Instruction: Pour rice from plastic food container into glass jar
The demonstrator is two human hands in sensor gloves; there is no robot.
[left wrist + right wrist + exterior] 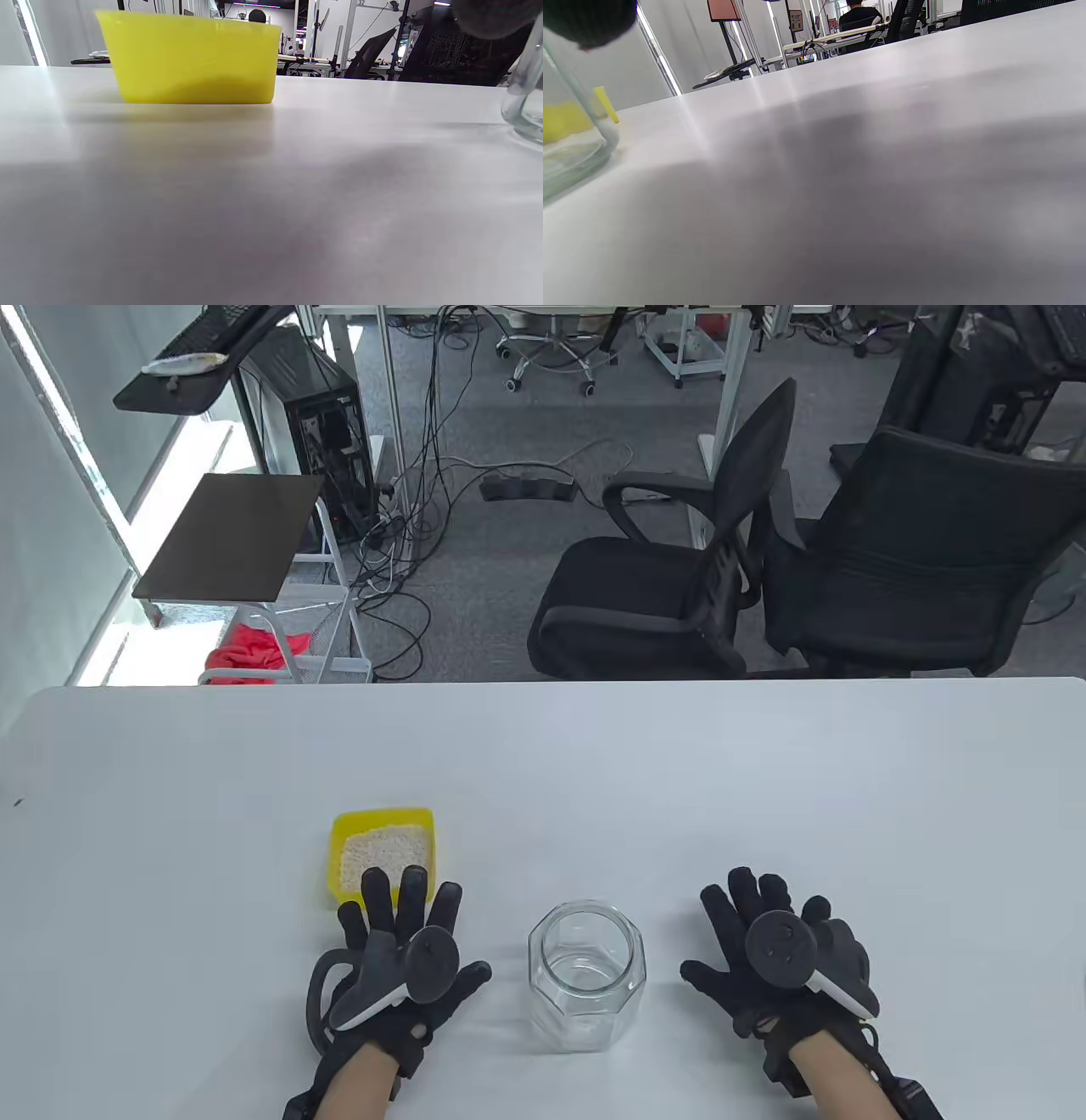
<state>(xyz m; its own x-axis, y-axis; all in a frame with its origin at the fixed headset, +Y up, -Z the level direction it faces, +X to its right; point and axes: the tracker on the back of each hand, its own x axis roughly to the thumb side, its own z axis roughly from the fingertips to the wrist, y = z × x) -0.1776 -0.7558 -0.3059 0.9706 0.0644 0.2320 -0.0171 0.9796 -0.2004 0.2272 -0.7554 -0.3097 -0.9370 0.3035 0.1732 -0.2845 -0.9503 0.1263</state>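
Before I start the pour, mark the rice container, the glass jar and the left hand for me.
rice container (339, 857), table view, left yellow wall.
glass jar (587, 976), table view, clear side wall below the open mouth.
left hand (399, 967), table view, back of the glove.

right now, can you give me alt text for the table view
Two gloved hands rest flat and spread on a white table, the left hand just below a yellow plastic container of rice, the right hand right of an empty, lidless glass jar standing between them.
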